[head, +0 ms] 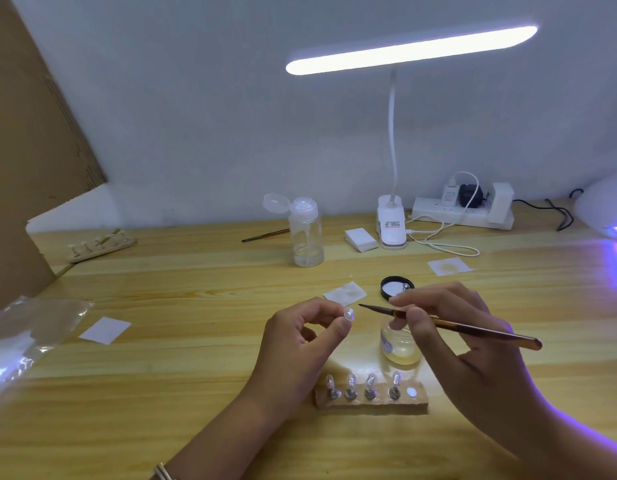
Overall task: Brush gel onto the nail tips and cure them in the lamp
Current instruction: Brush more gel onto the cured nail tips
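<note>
Clear glossy nail tip [349, 314], pinched by left hand [302, 344]

- The desk lamp [411, 50] is glowing white overhead, its bar blowing out to featureless glare and lighting the middle of the tabletop [196, 341] brightly and evenly.
- The curing lamp [603, 206] at the right edge is spilling violet light across the wood (strongest near the lamp) and tinting the lower right corner purple.
- The plastic bag [30, 337] on the left is catching bluish-white reflections.
- Shadows on the wood are showing soft and faint.
- The wide lens is bending the tabletop's far edge and tilting the wall [196, 116], and detail is softening towards the corners.
</note>
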{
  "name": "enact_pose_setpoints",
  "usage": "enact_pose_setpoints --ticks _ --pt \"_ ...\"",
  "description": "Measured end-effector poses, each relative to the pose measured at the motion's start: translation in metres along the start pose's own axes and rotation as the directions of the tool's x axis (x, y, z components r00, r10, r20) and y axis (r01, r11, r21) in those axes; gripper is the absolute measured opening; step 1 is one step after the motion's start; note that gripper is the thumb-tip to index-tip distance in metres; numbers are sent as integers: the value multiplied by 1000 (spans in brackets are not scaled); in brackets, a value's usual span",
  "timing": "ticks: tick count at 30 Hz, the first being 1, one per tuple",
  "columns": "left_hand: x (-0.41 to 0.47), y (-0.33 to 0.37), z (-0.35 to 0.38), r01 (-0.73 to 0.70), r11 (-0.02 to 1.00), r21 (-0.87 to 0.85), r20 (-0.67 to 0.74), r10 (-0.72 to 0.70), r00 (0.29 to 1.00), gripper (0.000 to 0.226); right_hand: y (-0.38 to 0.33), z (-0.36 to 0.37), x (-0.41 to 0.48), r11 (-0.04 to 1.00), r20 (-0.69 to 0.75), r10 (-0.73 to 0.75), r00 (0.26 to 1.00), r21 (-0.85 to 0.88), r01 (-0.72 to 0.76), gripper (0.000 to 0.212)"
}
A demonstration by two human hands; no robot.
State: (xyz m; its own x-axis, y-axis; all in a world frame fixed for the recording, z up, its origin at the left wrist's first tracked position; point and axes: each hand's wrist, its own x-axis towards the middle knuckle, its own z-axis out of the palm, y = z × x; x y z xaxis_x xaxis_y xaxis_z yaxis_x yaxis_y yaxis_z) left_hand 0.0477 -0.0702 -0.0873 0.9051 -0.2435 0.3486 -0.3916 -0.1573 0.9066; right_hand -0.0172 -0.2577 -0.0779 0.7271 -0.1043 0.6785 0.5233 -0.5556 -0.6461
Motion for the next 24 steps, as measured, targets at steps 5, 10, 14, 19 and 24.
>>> enact_pose_setpoints --ticks 5,10,14,19,24 --pt "0 1 -1 -4 1000 21 1 4 1000 14 2 2 -2 998 89 -62 994 35 59 18" --pt "0 2 -2 -6 999 32 -1 6 1000 17 4 1 -3 993 84 -116 990 47 112 18" --pt "0 2 -2 -7 999 45 8 7 1000 15 5 3 0 993 49 -117 992 -16 118 18" --pt "1 -2 -3 -3 999 52 5 3 1000 18 5 2 -1 990 92 -131 987 -32 134 16" --pt "1 -3 -2 -24 998 61 5 24 1000 10 4 2 1 982 53 -171 984 -70 174 17"
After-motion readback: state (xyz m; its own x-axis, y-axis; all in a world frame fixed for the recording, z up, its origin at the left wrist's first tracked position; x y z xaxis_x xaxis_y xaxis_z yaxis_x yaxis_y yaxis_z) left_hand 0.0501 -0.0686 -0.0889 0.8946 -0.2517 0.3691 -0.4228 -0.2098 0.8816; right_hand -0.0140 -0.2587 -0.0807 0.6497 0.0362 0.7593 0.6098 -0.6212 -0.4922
